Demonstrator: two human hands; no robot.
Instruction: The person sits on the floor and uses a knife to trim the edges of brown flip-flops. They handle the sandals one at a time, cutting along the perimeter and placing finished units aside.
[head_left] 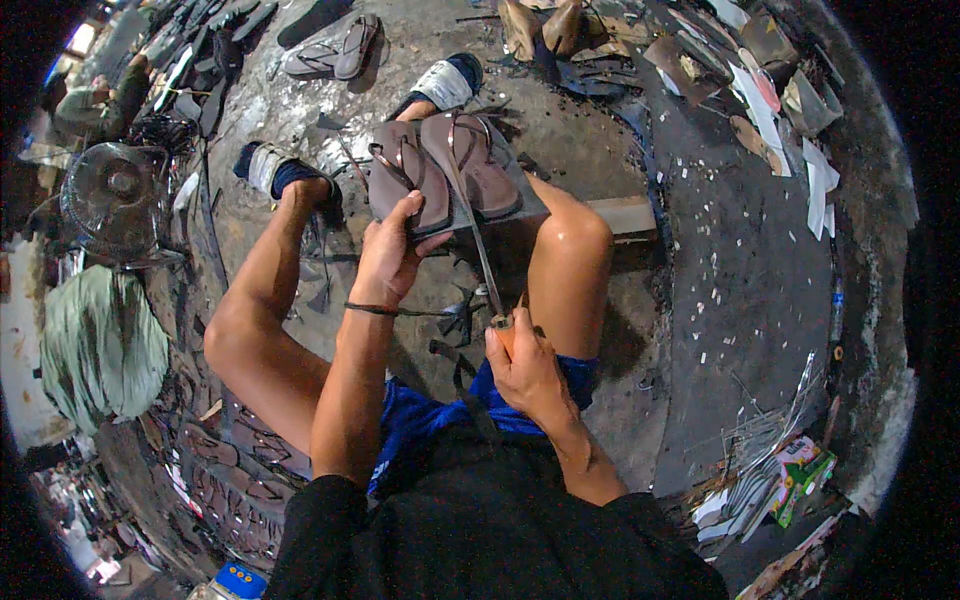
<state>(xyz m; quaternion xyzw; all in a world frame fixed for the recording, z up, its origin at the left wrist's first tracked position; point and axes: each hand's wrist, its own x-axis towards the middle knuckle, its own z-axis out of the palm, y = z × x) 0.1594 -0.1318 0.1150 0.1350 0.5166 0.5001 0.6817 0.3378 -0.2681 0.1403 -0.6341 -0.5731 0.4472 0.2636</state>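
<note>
A brown flip-flop [427, 183] with a shiny thong strap is held at its heel by my left hand [388, 255], thumb on top and fingers underneath. Beside it on the right lies a matching flip-flop [488, 180], and both rest on a flat grey board [528, 208] between my knees. My right hand [527, 370] is closed round the orange handle [504, 335] of a tool with a long, thin metal blade [483, 255]. The blade slants up over the right flip-flop, its tip hard to make out against the sole.
Another pair of flip-flops [338, 52] lies on the floor ahead. Wooden shoe lasts [540, 28] stand at the far side. A fan [120, 185] and a pale green cloth [103, 345] are at left. More sandals [232, 490] lie lower left; scraps and thin wires [760, 460] lie at right.
</note>
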